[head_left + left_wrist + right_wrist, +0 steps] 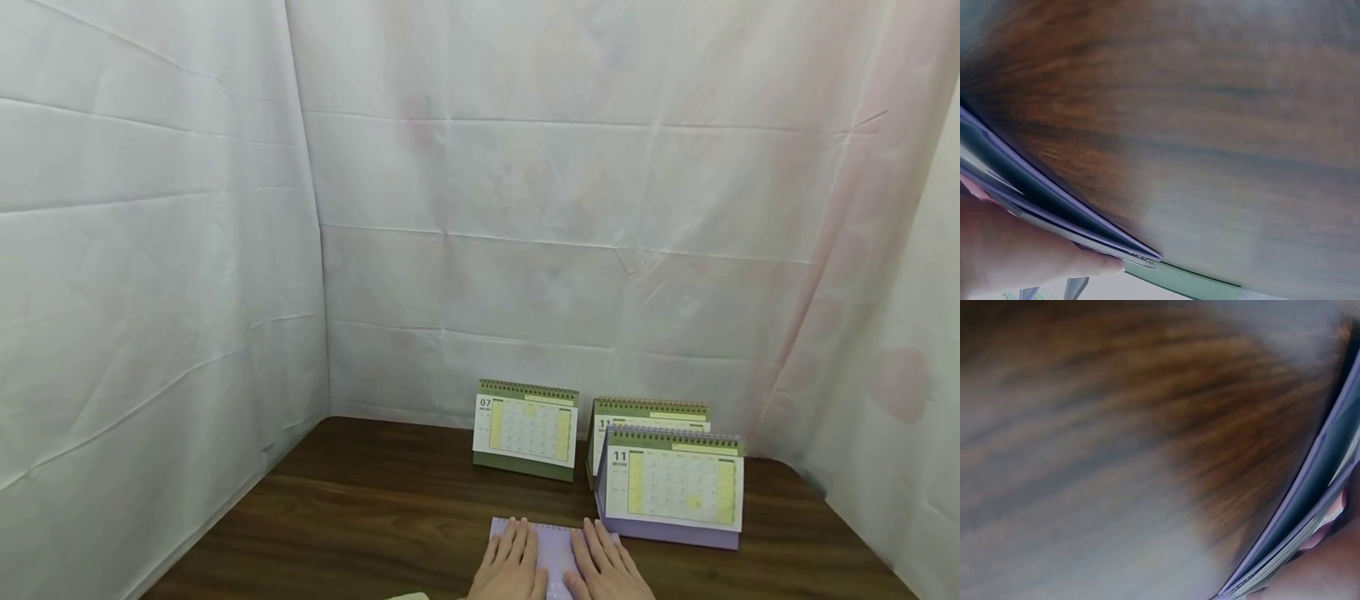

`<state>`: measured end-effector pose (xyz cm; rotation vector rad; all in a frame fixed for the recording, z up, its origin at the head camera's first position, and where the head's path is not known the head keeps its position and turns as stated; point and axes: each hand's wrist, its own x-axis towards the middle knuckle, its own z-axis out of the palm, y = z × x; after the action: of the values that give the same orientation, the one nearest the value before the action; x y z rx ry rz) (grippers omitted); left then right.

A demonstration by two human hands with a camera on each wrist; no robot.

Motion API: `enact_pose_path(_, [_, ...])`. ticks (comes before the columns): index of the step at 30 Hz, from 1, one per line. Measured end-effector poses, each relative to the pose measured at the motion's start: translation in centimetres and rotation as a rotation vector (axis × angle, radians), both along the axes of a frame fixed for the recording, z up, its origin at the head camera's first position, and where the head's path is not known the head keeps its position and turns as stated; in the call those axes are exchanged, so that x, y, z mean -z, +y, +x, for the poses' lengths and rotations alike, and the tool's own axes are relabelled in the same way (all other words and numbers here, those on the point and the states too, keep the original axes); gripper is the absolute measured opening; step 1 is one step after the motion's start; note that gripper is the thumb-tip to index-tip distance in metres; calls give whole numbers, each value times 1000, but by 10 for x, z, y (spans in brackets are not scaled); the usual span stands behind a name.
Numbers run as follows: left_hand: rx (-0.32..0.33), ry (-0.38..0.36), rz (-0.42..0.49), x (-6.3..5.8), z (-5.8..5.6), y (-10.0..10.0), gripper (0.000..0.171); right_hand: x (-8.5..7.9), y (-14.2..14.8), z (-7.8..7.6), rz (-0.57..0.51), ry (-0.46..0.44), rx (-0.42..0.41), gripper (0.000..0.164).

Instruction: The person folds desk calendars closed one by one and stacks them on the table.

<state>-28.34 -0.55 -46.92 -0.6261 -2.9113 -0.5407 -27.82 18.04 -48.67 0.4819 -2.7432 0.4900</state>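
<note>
A purple desk calendar (553,550) lies almost flat on the table at the bottom of the head view, its spiral binding along the far edge. On its left side rests my left hand (508,571), fingers straight and pointing away from me. My right hand (606,571) lies the same way over the right side. Between the palms a strip of purple cover shows. From the left wrist, the folded purple boards (1029,163) appear edge-on with a narrow dark gap between them. The right wrist view has the same layered edge (1321,439), pages on top under the hand.
Behind the hands stand a green calendar (525,429) marked 07, another green one (648,407) marked 11, and a purple one (673,492) in front of it. The brown wooden table (360,508) meets pale hanging cloth (465,283). A cream corner (409,597) shows at the bottom edge.
</note>
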Motion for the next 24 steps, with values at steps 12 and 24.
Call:
enact_pose_path(12, [47,4,-5,4,-2,-3,62,5,0,2,66,96,-13,57])
enact_pose_path(24, [75,-13,-35,8,-2,-6,64,19,1,-2,225,403,30,53])
